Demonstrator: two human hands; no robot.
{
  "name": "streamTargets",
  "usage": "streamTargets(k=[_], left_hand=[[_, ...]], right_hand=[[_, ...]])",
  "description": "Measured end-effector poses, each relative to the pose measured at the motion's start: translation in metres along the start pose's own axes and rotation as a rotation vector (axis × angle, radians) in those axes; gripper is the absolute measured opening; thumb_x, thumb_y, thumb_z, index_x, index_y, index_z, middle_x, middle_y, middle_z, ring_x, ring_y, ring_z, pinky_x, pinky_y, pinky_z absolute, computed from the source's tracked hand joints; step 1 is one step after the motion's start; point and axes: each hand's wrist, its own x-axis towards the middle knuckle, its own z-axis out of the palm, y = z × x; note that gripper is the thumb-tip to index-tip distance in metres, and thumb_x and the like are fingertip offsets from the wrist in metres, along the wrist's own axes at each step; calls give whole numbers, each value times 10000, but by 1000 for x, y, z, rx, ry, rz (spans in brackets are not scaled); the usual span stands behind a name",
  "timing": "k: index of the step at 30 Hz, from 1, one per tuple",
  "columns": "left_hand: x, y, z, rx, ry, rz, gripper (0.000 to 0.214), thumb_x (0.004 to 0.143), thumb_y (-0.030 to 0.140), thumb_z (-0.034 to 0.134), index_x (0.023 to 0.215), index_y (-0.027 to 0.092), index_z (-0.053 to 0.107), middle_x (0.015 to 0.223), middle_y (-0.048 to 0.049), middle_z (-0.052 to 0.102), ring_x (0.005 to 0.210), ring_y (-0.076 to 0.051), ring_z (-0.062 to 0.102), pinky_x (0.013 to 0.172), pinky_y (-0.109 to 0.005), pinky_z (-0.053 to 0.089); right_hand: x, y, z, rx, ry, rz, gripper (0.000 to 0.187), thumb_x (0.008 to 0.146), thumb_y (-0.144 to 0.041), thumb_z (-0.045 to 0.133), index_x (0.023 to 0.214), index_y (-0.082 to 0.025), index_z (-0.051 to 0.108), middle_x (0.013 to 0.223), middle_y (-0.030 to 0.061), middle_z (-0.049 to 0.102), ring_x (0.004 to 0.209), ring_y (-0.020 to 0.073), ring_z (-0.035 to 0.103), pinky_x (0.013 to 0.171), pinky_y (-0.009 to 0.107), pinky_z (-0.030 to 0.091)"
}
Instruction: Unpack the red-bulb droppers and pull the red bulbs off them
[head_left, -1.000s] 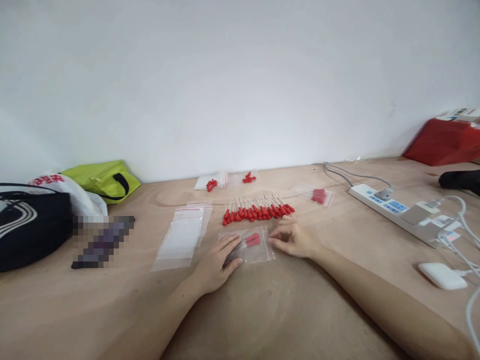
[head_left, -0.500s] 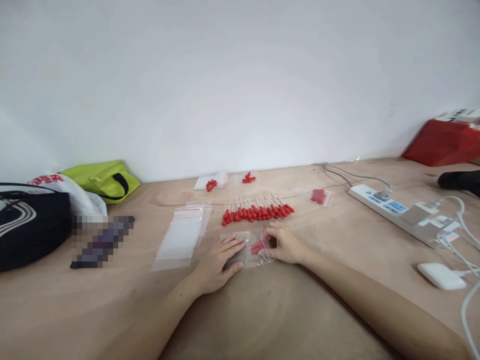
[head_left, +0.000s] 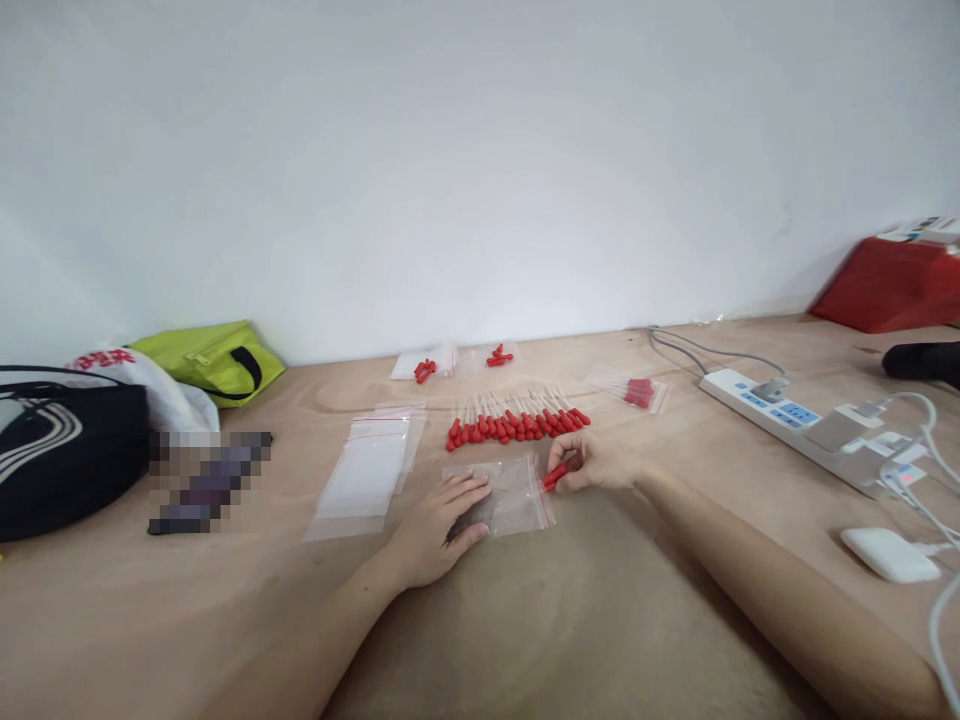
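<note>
My left hand lies on a clear zip bag, fingers stretched out and thumb apart, pressing it to the table. At the bag's right-hand mouth, my right hand pinches red-bulbed droppers. Their bulbs stick out past the zip edge; I cannot make out how many there are. Just beyond the bag lies a row of several droppers with red bulbs, their clear tubes pointing to the wall. Left of my left hand is a stack of flat zip bags.
Farther back lie two bags with red bulbs and a bag of droppers. A power strip with cables and a white charger are on the right. Black and lime bags sit left.
My right hand has shifted right, away from the bag's mouth. The red bulbs, earlier inside the bag, now stick out of it in my fingers. My left hand has stayed in place.
</note>
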Motion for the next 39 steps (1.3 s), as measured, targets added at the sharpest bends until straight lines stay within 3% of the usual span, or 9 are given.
streamTargets(k=[4, 7, 10, 14, 18, 23, 29, 35, 39], left_hand=[[0, 0, 0, -4, 3, -13, 431, 827, 381, 441, 1227, 220, 454, 1306, -56, 443, 1259, -212, 310, 1038, -441, 261], [0, -1, 1, -1, -3, -17, 437, 828, 380, 440, 1232, 215, 447, 1313, -55, 434, 1264, -207, 300, 1040, -440, 254], [-1, -3, 1, -28, -3, -17, 442, 819, 378, 454, 1227, 208, 455, 1312, -59, 435, 1263, -210, 299, 1042, -448, 238], [2, 0, 0, -180, 111, -47, 344, 821, 386, 442, 1085, 218, 585, 1246, -60, 504, 1183, -214, 410, 1001, -417, 312], [9, 12, 0, -562, 262, -302, 423, 814, 490, 404, 965, 179, 649, 961, -77, 653, 856, -188, 594, 800, -355, 470], [13, 28, 4, -1222, 122, -449, 434, 695, 514, 582, 884, 130, 655, 834, -70, 674, 754, -159, 605, 695, -271, 486], [11, 29, 4, -1378, 214, -635, 329, 580, 390, 721, 753, 129, 621, 713, -32, 646, 638, -110, 590, 575, -203, 459], [34, -17, -45, -917, 368, -673, 347, 572, 301, 717, 833, 148, 548, 636, 9, 627, 561, -113, 582, 576, -246, 479], [67, -52, -70, -653, 259, -771, 209, 608, 231, 682, 726, 144, 533, 489, 38, 564, 486, -107, 560, 549, -240, 469]], right_hand=[[-8, -13, -40, 64, 215, 59, 220, 579, -275, 670, 744, -152, 590, 598, -7, 615, 466, 67, 510, 458, 191, 403], [-16, -26, -55, 64, 417, -33, 232, 603, -307, 664, 749, -143, 592, 598, 9, 612, 452, 67, 495, 452, 199, 402], [-16, -36, -44, -41, 563, -216, 242, 657, -336, 642, 810, -155, 595, 626, 10, 609, 514, 89, 526, 494, 218, 433], [-8, -30, 3, -303, 738, -586, 194, 748, -311, 578, 890, -183, 610, 704, 22, 609, 634, 122, 570, 580, 253, 477], [-4, -10, 48, -729, 555, -953, 266, 841, -174, 444, 1073, -224, 562, 926, 64, 611, 830, 126, 581, 703, 258, 494], [-5, -1, 71, -1134, 312, -1185, 285, 844, -150, 438, 1106, -201, 538, 967, 74, 608, 846, 138, 565, 721, 274, 495], [-5, -6, 77, -1246, 223, -1238, 288, 840, -128, 428, 1094, -204, 541, 937, 38, 612, 807, 131, 556, 695, 260, 481], [-5, 2, 62, -1138, 350, -1010, 237, 845, -230, 422, 1034, -196, 560, 880, 64, 609, 730, 142, 548, 653, 299, 442], [-4, 9, 49, -1032, 424, -880, 209, 842, -215, 400, 963, -182, 567, 844, 74, 613, 739, 150, 556, 657, 294, 444]])
